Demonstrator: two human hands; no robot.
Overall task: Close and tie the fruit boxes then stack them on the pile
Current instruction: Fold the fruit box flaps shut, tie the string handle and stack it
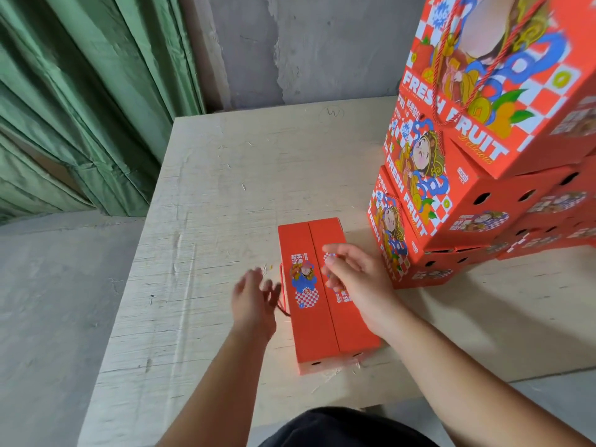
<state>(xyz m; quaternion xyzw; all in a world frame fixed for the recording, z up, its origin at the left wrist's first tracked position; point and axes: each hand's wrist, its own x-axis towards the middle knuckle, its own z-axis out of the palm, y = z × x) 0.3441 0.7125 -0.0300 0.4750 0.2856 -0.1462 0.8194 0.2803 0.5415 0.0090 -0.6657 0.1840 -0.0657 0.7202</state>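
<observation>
An orange-red fruit box point(317, 330) stands on the pale plywood board point(206, 221), its two top flaps folded shut along a middle seam. A red cord point(282, 295) hangs down its left side. My left hand point(256, 303) hovers just left of the box by the cord, fingers spread, holding nothing. My right hand point(354, 277) is over the right flap with fingers loosely curled and nothing visible in them. To the right rises the pile of fruit boxes point(467, 188), several high, with red cord handles on top.
A green curtain point(80, 108) hangs at the left and a grey plaster wall point(306, 46) stands behind the board. Grey concrete floor point(48, 301) lies to the left of the board. My dark trousers point(348, 429) show at the bottom.
</observation>
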